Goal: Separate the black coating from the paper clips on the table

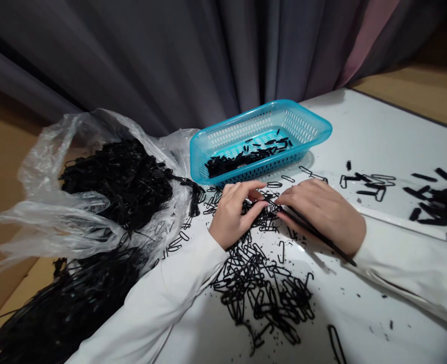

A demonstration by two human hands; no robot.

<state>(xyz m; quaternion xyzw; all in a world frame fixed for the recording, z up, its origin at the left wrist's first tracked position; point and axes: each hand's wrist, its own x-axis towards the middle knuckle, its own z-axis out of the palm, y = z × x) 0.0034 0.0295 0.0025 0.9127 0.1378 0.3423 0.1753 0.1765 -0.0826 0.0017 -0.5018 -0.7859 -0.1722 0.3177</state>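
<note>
My left hand [234, 212] is closed, thumb and forefinger curled towards each other; a small dark piece at their tips is too fine to make out. Close by on the right, my right hand [319, 212] grips a thin black strip [321, 236], whose tail runs back under the palm towards the wrist. The front end of that strip reaches the left fingertips. Beneath and in front of both hands spreads a pile of narrow black loops [263, 290], like long paper clips.
A blue perforated basket [310, 119] behind the hands holds short black pieces [242, 159]. At left, a clear plastic bag [41, 167] surrounds tangled black strips [113, 177]. More short black pieces [441, 202] lie on the white table [390, 131] at right. Dark curtains [151, 60] hang behind.
</note>
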